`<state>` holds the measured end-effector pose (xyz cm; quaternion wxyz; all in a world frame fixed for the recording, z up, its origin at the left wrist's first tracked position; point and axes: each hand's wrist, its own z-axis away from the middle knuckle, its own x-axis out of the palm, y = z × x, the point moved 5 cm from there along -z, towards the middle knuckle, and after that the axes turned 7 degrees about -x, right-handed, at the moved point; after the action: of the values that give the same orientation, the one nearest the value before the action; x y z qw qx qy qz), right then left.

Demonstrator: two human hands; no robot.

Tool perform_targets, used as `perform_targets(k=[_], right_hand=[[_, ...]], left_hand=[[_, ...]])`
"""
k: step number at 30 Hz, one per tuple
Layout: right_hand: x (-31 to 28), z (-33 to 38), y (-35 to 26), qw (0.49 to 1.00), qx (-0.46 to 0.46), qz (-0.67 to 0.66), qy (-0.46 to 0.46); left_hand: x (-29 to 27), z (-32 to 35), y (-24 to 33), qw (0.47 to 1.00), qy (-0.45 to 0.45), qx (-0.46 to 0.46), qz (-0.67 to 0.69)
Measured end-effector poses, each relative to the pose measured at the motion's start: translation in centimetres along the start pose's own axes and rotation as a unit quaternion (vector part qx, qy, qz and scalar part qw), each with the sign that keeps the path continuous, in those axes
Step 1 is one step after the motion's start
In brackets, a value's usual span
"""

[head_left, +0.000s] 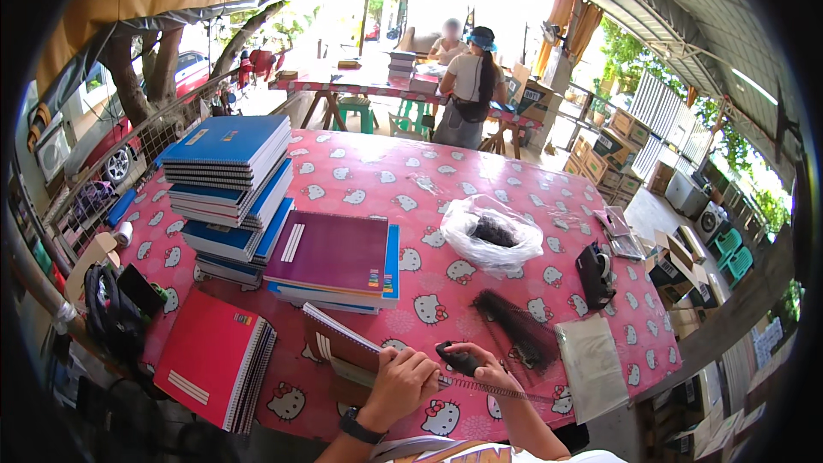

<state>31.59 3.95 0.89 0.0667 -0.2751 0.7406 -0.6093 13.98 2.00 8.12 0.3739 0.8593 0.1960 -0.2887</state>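
Observation:
Low in the middle of the head view, my left hand (403, 384), with a black watch at its wrist, is closed on the edge of a brown notebook (343, 345) that stands tilted on the table. A thin dark spiral coil (506, 392) runs out from the notebook's edge to the right, beneath my right hand. My right hand (487, 369) is closed around a small rounded black hand tool (458, 360), just beside the left hand; its exact kind is unclear. Right of it lies a bundle of black coils (519, 330) in clear plastic.
Stacked blue notebooks (227, 150), a purple notebook (326, 249) on a pile and red notebooks (206, 351) fill the pink table's (369, 163) left. A plastic bag (493, 236), black tape dispenser (594, 276) and clear sleeves (591, 369) lie right. Two people are at a far table.

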Motion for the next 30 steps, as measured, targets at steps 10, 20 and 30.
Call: perform_targets(k=[10, 20, 30], right_hand=[[0.8, 0.1, -0.9, 1.0, -0.008, -0.001, 0.014], [1.1, 0.1, -1.7, 0.998, -0.013, -0.058, -0.005], [1.3, -0.4, -1.4, 1.0, 0.0, -0.013, -0.026]], left_hand=[[0.4, -0.1, 0.3, 0.998, 0.0, 0.006, -0.065], [-2.2, 0.1, 0.5, 0.999, -0.025, 0.011, 0.037], [-1.2, 0.1, 0.0, 0.999, -0.034, 0.017, -0.004]])
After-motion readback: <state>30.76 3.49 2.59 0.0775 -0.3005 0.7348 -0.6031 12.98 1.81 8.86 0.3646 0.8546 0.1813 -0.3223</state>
